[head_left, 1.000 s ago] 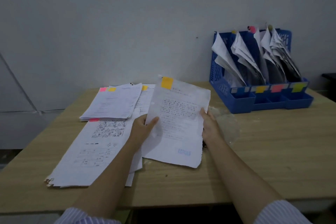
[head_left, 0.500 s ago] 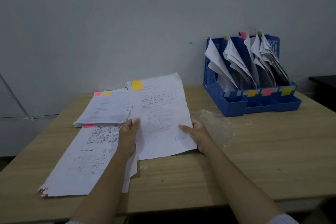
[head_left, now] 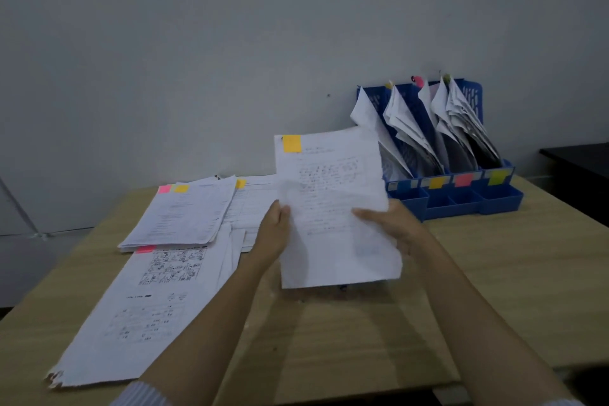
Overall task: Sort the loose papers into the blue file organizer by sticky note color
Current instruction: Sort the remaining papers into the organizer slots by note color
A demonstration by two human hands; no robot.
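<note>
Sheet (head_left: 333,208): white, printed or handwritten text too blurred to read, held upright above the table (head_left: 494,273), in front of the organizer's left end. Orange note (head_left: 292,143) stuck at its top left corner.

Left hand (head_left: 275,229): grips the sheet's left edge about halfway down, thumb on the front face, fingers behind.

Right hand (head_left: 395,226): grips the sheet's right edge, thumb across the front, fingers curled behind the paper.

Organizer (head_left: 461,201): blue plastic, upright against the wall (head_left: 230,43) at the table's far right. Several slots, each with white papers leaning leftward. Front ledge carries colour tags: yellow tag (head_left: 437,182), pink tag (head_left: 463,180), green tag (head_left: 496,177); a paler tag further left is too dim to tell. Small trays along the front base.

Stack (head_left: 184,211): loose papers lying flat at the table's left rear, with a pink note (head_left: 164,188) and a yellow note (head_left: 181,188) side by side at the top left corner. Another pink tab (head_left: 145,249) shows at the stack's near left corner.

Long sheet (head_left: 138,313): lies flat nearer the person, partly under the stack, printed with grids and figures, its near left corner torn.

More sheets (head_left: 253,204): flat behind the left hand, a yellow note (head_left: 241,183) at the top.

Striped sleeve (head_left: 141,394): on the left arm at the lower edge.
</note>
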